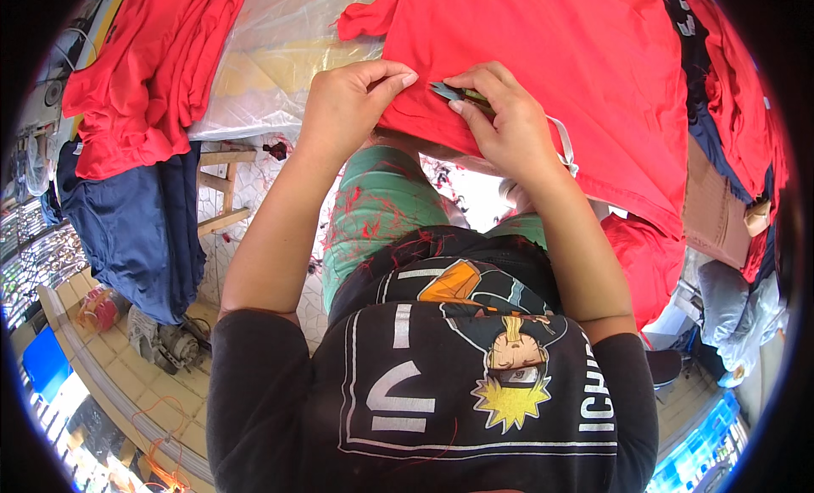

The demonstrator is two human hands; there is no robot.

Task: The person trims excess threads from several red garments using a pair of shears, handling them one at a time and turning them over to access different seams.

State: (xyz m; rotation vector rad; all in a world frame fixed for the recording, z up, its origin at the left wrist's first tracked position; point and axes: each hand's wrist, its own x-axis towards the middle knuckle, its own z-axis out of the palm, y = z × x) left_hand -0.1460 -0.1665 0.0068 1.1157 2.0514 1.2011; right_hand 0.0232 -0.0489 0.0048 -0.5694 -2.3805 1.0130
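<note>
A red garment [543,61] is spread over the table in front of me, its near edge hanging over my lap. My right hand [513,116] holds a small pair of thread snips [447,91], the blades pointing left over the cloth. Thumb and forefinger of my left hand [352,99] are pinched together at the garment's left edge, just left of the blades. What lies between those fingertips is too small to make out. A white strap or cord [563,145] hangs beside my right wrist.
More red garments [161,69] lie at the left, above hanging navy cloth [131,222]. Clear plastic sheeting [271,61] covers the table between. Red and dark clothes [738,94] and a cardboard box [715,209] are at the right. Red thread scraps cling to my green trousers [381,196].
</note>
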